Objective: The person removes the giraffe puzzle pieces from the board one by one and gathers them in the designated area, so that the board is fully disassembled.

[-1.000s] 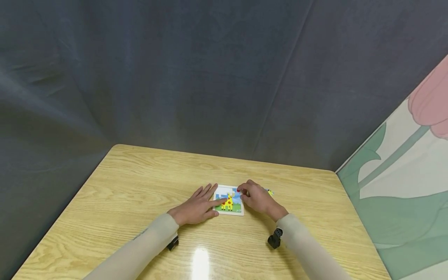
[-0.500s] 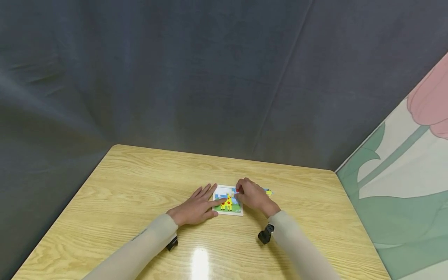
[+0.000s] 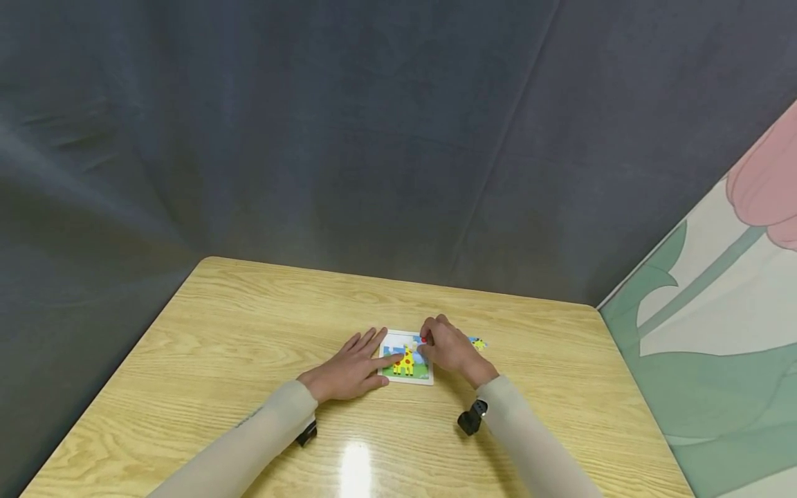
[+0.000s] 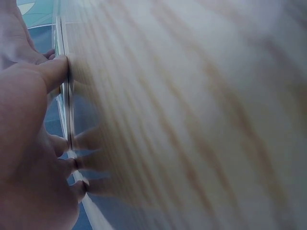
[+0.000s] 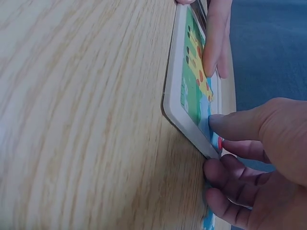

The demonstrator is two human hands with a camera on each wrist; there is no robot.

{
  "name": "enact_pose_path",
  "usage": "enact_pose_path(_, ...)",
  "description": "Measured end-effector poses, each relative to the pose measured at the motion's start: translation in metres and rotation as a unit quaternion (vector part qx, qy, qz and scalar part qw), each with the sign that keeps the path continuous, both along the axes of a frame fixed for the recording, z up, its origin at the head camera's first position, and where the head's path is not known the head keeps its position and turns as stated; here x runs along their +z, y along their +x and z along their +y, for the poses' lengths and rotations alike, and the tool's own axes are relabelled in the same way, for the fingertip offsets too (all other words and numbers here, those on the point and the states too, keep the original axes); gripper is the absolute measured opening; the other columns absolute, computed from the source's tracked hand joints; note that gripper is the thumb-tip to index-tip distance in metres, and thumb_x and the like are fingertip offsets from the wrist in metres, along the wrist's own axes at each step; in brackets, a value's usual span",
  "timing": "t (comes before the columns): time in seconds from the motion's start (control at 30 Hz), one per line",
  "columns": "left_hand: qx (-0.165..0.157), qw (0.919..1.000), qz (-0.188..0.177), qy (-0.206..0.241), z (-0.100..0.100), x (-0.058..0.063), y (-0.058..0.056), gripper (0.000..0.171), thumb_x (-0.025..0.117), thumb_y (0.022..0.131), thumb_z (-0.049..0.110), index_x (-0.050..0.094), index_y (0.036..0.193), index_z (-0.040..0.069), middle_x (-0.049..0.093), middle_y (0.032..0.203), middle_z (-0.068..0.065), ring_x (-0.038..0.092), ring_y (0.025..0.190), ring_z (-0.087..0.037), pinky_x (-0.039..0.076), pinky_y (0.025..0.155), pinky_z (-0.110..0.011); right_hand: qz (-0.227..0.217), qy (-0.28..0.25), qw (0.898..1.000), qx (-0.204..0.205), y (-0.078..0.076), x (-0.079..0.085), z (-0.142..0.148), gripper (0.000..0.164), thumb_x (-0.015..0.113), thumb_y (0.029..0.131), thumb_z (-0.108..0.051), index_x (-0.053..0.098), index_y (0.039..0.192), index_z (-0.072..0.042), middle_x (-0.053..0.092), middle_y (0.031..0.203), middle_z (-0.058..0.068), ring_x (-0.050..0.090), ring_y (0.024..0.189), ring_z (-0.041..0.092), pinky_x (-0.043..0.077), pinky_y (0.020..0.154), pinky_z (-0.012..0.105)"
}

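A white-framed jigsaw puzzle (image 3: pixel 423 372) with a yellow, red-spotted giraffe lies flat on the wooden table. My left hand (image 3: pixel 349 370) spreads over its left side, with the index finger resting on the giraffe picture and the thumb at the lower left edge. My right hand (image 3: pixel 453 351) pinches a blue puzzle piece with a red patch (image 3: pixel 423 339) at the puzzle's upper right corner. In the right wrist view the thumb lies on the picture surface and the index finger is by the red patch (image 5: pixel 220 143). Fingers hide most of that piece.
Another puzzle piece (image 3: pixel 478 343), yellow and blue, lies on the table (image 3: pixel 261 311) just right of my right hand. A white area (image 3: pixel 398 339) shows at the puzzle's upper left. A dark curtain (image 3: pixel 373 138) hangs behind the table, with a flowered cloth (image 3: pixel 716 332) at right.
My right hand has moved slightly left, bringing the red-patched puzzle piece from the frame's right edge over its upper right corner. My left hand has stayed in place.
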State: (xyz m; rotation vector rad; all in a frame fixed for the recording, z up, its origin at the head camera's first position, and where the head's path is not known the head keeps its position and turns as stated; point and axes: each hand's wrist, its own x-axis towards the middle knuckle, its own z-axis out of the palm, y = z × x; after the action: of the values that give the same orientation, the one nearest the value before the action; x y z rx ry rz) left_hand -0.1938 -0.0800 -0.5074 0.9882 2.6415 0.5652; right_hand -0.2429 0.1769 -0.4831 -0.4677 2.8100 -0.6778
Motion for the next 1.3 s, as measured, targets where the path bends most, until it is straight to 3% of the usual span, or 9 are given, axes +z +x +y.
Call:
enact_pose_path(0.27,-0.001,1.0,-0.004,0.005,-0.0008,-0.0004,0.0001,0.054,0.048,0.114,0.041,0.041,0.166,0.027,0.003,0.181,-0.021,0.005,0.169,-0.043,0.012,0.135,-0.066,0.005,-0.019,1.0,-0.003,0.001,-0.0027,-0.0023,0.021,0.077,0.099,-0.013,0.064,0.116,-0.007,0.057,0.102,0.005,0.052,0.083,0.017,0.044,0.07,0.03)
enact_pose_path(0.4,0.001,1.0,-0.004,0.004,-0.0007,0.0007,0.0009,0.054,0.048,0.114,0.041,0.042,0.166,0.027,0.004,0.18,-0.021,0.006,0.169,-0.043,0.013,0.135,-0.066,0.007,-0.02,1.0,-0.007,0.0015,-0.0027,-0.0043,0.025,0.076,0.099,-0.012,0.068,0.122,-0.007,0.06,0.11,0.007,0.057,0.09,0.018,0.054,0.081,0.036)
enact_pose_path(0.53,0.002,1.0,-0.003,0.002,-0.0002,0.0016,0.001,0.054,0.048,0.114,0.042,0.042,0.166,0.028,0.004,0.181,-0.02,0.006,0.169,-0.042,0.013,0.136,-0.065,0.008,-0.035,0.999,-0.013,0.0021,-0.0013,-0.0047,0.019,0.074,0.101,-0.01,0.071,0.119,-0.007,0.062,0.112,0.008,0.059,0.094,0.019,0.057,0.088,0.039)
enact_pose_path(0.8,0.003,1.0,-0.004,0.0,-0.0006,0.001,0.0008,0.054,0.048,0.114,0.042,0.042,0.166,0.028,0.003,0.181,-0.02,0.005,0.169,-0.042,0.013,0.136,-0.064,0.011,-0.069,0.998,-0.011,-0.0007,0.0004,0.0015,0.006,0.069,0.103,-0.006,0.072,0.108,-0.008,0.064,0.105,0.008,0.059,0.091,0.019,0.054,0.078,0.033)
enact_pose_path(1.03,0.002,1.0,0.0,-0.003,-0.001,0.0005,0.0001,0.054,0.047,0.114,0.043,0.041,0.166,0.03,0.004,0.181,-0.02,0.006,0.169,-0.042,0.013,0.136,-0.064,-0.009,-0.08,0.997,-0.014,0.0004,0.0035,0.0039,0.005,0.067,0.104,-0.008,0.071,0.105,-0.011,0.069,0.101,0.005,0.058,0.083,0.017,0.048,0.067,0.027)
enact_pose_path(1.3,0.0,1.0,0.0,-0.005,-0.0008,0.0014,0.0006,0.054,0.048,0.114,0.043,0.041,0.166,0.029,0.004,0.18,-0.021,0.006,0.169,-0.043,0.014,0.135,-0.065,-0.012,-0.087,0.996,-0.011,0.0041,0.0044,0.0047,0.006,0.067,0.105,-0.007,0.071,0.106,-0.012,0.07,0.1,0.005,0.057,0.08,0.015,0.046,0.063,0.025)
